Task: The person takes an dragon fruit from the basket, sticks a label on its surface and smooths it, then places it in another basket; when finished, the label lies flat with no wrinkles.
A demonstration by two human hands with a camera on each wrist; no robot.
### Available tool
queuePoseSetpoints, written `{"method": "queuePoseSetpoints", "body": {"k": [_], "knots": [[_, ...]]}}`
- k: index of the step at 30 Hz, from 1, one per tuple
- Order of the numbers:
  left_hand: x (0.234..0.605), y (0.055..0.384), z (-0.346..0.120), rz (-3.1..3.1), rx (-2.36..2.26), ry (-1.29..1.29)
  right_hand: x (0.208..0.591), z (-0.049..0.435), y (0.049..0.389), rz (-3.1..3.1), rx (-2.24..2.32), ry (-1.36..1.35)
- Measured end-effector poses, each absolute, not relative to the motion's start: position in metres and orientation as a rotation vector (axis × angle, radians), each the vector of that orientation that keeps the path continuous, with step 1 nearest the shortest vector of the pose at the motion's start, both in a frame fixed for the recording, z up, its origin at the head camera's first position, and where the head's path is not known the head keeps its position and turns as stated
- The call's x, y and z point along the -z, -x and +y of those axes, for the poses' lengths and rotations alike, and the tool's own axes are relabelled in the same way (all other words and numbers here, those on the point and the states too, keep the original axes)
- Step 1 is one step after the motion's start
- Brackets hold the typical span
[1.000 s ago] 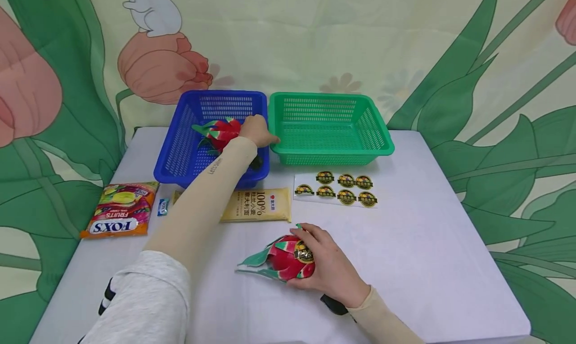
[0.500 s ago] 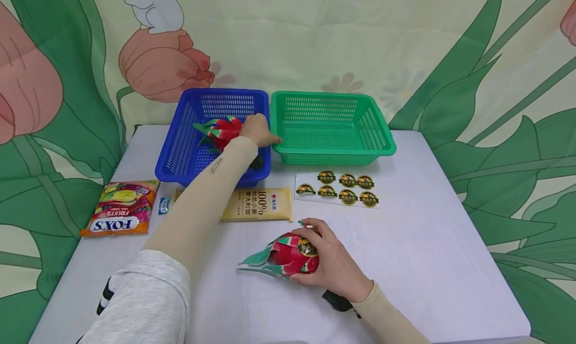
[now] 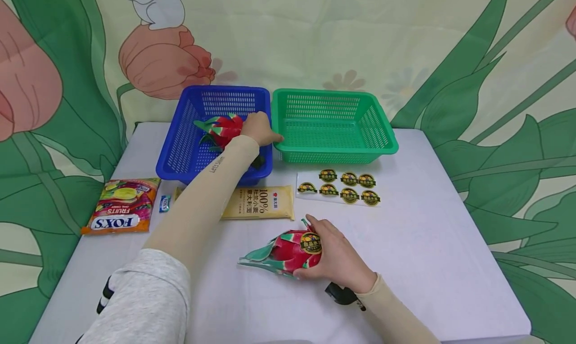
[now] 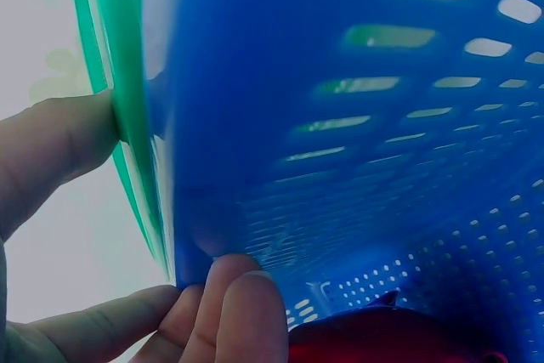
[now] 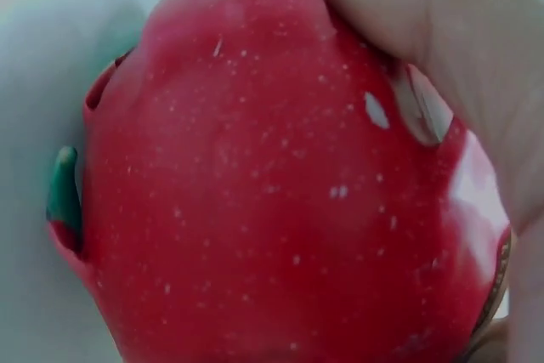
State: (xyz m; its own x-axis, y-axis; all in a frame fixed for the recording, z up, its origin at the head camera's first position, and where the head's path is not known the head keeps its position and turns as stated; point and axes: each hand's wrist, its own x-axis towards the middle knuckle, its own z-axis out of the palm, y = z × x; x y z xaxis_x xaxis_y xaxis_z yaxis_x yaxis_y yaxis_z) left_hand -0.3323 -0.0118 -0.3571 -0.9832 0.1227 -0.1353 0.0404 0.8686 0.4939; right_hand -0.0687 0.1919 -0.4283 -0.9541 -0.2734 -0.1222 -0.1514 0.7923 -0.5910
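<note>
My right hand (image 3: 337, 256) grips a red dragon fruit (image 3: 288, 251) with green leaf tips, close over the white tabletop. A round black-and-gold sticker (image 3: 311, 243) sits on its upper side, right by the fingers. In the right wrist view the thumb lies along the red skin (image 5: 246, 176). My left hand (image 3: 258, 129) holds the adjoining rims of the blue basket (image 3: 168, 159) and the green basket (image 3: 337, 154). The left wrist view has the thumb against the green rim (image 4: 132, 125) and curled fingers inside the blue wall (image 4: 246, 82). Beside them, another dragon fruit (image 3: 222, 129) lies in the blue basket.
A sheet of several round stickers (image 3: 338, 188) lies before the green basket. A yellow pasta packet (image 3: 256, 202) is partly under the left forearm. Further left are an orange candy bag (image 3: 119, 206) and a small blue candy (image 3: 164, 203). A black strap piece (image 3: 340, 294) shows by the right wrist.
My right hand and its dragon fruit have shifted slightly right and turned a little, so the sticker shows more fully. The left hand keeps its place on the basket rims.
</note>
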Motion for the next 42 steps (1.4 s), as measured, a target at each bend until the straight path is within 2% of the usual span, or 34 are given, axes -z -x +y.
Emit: {"method": "queuePoseSetpoints", "body": {"k": [10,24,42], "knots": [[0.354,0.330,-0.014,2.884,-0.747,-0.133,0.431,0.200,0.076,2.766,0.918,0.474],[0.355,0.329,-0.013,2.885,-0.774,-0.144,0.427,0.226,0.109,2.812,0.996,0.360],[0.356,0.328,-0.013,2.878,-0.762,-0.165,0.357,0.279,0.179,2.946,0.925,0.355]]}}
